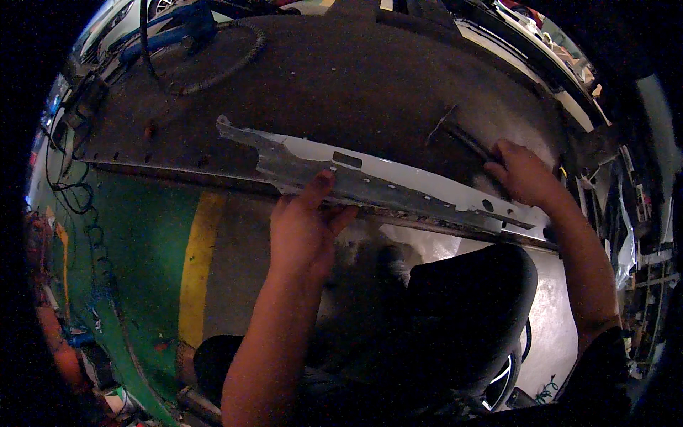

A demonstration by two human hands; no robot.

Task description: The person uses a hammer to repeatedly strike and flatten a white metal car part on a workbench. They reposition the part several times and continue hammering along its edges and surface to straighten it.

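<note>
A long, narrow sheet-metal car body panel [420, 179], part white and part bare grey, lies slantwise along the near edge of a dark workbench. Slots and round holes run through it. My left hand [302, 224] grips its near edge left of the middle, one finger on top and others lower at the edge. Above the panel's right end, my right hand [523, 174] is closed round the dark handle of a hammer [469, 141]. The hammer's thin head lies crosswise over the bench, apart from the panel and dim in the shadow.
A blue machine [167, 35] with a thick hose [245, 60] stands at the workbench's [341, 78] far left. Coiled cable [99, 249] hangs by the left side. Below, the green floor has a yellow stripe [199, 270]. Long panels [526, 60] lie at the far right.
</note>
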